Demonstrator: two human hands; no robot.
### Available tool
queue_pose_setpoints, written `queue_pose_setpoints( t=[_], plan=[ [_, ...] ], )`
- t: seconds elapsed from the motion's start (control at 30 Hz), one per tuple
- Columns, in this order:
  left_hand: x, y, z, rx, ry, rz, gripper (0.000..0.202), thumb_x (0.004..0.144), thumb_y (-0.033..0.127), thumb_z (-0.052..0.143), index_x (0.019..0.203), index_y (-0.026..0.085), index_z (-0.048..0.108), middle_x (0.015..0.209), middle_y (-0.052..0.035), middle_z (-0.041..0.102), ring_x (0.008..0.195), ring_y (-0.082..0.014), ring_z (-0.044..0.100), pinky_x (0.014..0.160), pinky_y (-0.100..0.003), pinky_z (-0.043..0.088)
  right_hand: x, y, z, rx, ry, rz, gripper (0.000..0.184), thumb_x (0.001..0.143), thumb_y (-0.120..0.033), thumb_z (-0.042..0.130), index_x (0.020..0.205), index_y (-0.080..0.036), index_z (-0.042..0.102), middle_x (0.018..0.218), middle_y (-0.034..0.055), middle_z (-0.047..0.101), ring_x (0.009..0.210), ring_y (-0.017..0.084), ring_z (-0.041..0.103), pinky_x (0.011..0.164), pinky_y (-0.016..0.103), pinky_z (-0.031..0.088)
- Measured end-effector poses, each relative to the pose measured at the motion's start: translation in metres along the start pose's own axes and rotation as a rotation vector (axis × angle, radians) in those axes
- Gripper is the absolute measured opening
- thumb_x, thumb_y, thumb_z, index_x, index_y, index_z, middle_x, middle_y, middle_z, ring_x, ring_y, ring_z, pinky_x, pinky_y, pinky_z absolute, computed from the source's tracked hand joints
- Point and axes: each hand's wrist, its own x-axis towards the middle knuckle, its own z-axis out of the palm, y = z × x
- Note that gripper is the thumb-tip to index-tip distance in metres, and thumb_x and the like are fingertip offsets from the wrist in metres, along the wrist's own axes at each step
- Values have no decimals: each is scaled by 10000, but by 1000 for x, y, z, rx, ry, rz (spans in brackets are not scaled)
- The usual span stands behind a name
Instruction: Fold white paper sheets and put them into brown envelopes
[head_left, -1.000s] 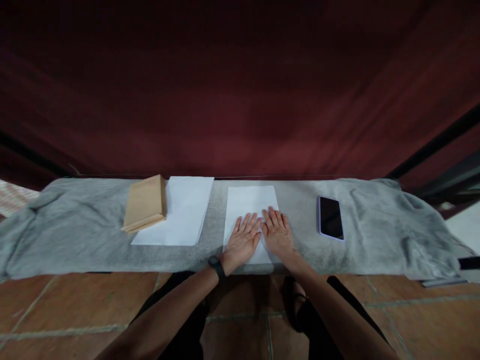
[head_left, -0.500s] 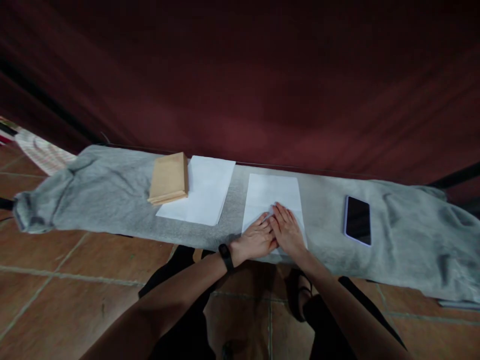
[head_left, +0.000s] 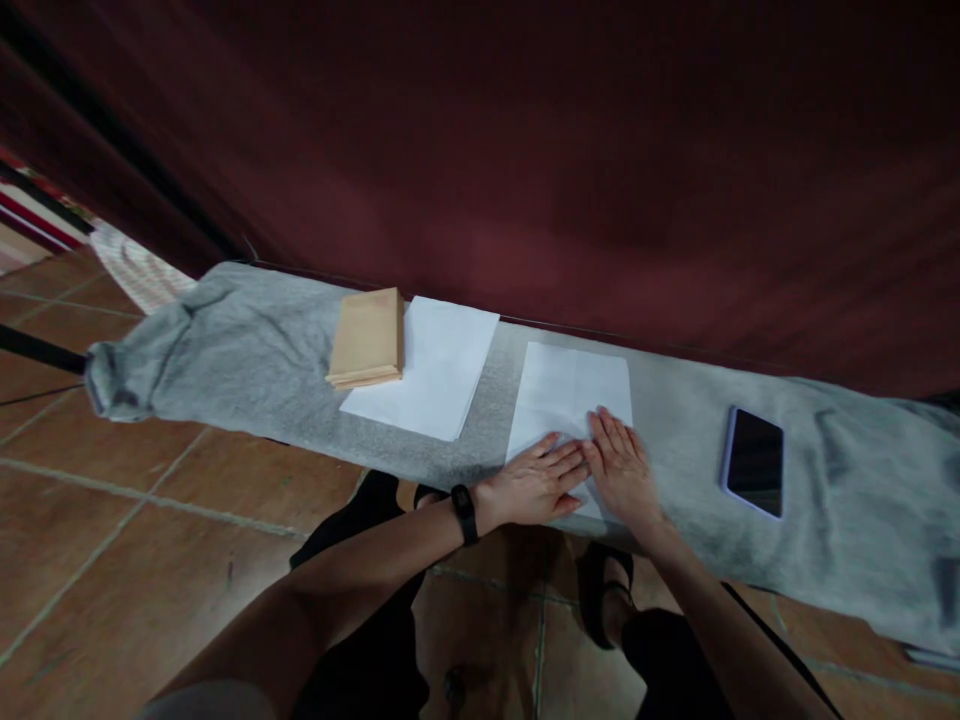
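A creased sheet of white paper [head_left: 574,385] lies on the grey cloth, under both of my hands. My left hand [head_left: 534,482], with a black band on its wrist, rests flat across the near part of the sheet, its fingers stretched out to the right. Beside it my right hand [head_left: 621,470] lies flat on the paper too, fingers pointing away from me. The fingertips of the left hand come up against the right hand. Neither hand holds anything. The sheet's near right part is hidden by the hands.
Left of the sheet is a stack of white paper [head_left: 442,370], with a pile of brown envelopes [head_left: 367,335] partly on it. A phone [head_left: 754,462] lies to the right. The grey cloth [head_left: 247,370] covers a narrow bench against a dark red curtain [head_left: 480,180].
The view has turned, so everything sits differently in the picture. My hands have flattened and spread on the paper, the left one turning more sideways.
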Motion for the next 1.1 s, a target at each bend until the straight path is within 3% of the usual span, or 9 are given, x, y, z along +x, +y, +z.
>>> queue_pose_setpoints(
  t=[0.2, 0.4, 0.6, 0.77, 0.87, 1.0, 1.1],
  plan=[
    [-6, -1, -5, -25, -51, 7, 572, 1037, 471, 419, 1541, 202, 389, 1628, -106, 384, 1535, -231, 283, 1281, -485, 81, -7, 14, 3, -46, 7, 83, 592, 1069, -405, 275, 1595, -138, 320, 1665, 144, 273, 1504, 323, 337, 1220, 529, 263],
    [-21, -6, -12, -69, -117, -18, 710, 987, 611, 466, 1581, 254, 310, 1674, -84, 288, 1566, -274, 177, 1261, -571, -8, -9, 27, 1, -42, -19, 188, 592, 1070, -452, 282, 1599, -189, 316, 1653, 105, 324, 1504, 308, 341, 1224, 527, 273],
    [-30, -11, -26, -141, -177, -83, 633, 999, 474, 500, 1572, 266, 331, 1667, -44, 313, 1562, -248, 197, 1280, -511, 24, -9, 56, -5, 95, -48, 124, 548, 1071, -419, 292, 1566, -208, 394, 1627, 79, 387, 1510, 269, 341, 1245, 515, 281],
    [-37, -17, -37, -200, -215, -138, 637, 942, 334, 570, 1546, 253, 386, 1656, -40, 338, 1550, -216, 240, 1290, -463, 116, -10, 80, -6, 284, -45, 50, 493, 1059, -319, 315, 1527, -259, 459, 1597, 48, 443, 1482, 214, 394, 1250, 490, 316],
    [-42, -30, -41, -275, -212, -150, 667, 864, 190, 611, 1510, 254, 455, 1607, -38, 430, 1508, -208, 344, 1276, -429, 220, -11, 86, -9, 362, -80, 41, 500, 1036, -255, 345, 1520, -294, 468, 1604, 31, 433, 1485, 210, 390, 1251, 505, 310],
    [-44, -58, -38, -410, -63, -324, 535, 848, 99, 557, 1357, 247, 632, 1410, -50, 644, 1318, -208, 585, 1152, -399, 445, -10, 90, -22, 462, -213, 16, 552, 954, -175, 456, 1484, -314, 516, 1619, 18, 409, 1509, 217, 345, 1265, 526, 251],
    [-39, -78, -30, -535, 46, -460, 352, 871, 126, 544, 1140, 225, 749, 1272, -67, 725, 1193, -222, 668, 1072, -404, 515, -9, 91, -35, 540, -284, -3, 607, 886, -144, 535, 1460, -342, 542, 1624, 3, 400, 1520, 226, 321, 1272, 533, 212]
  ],
)
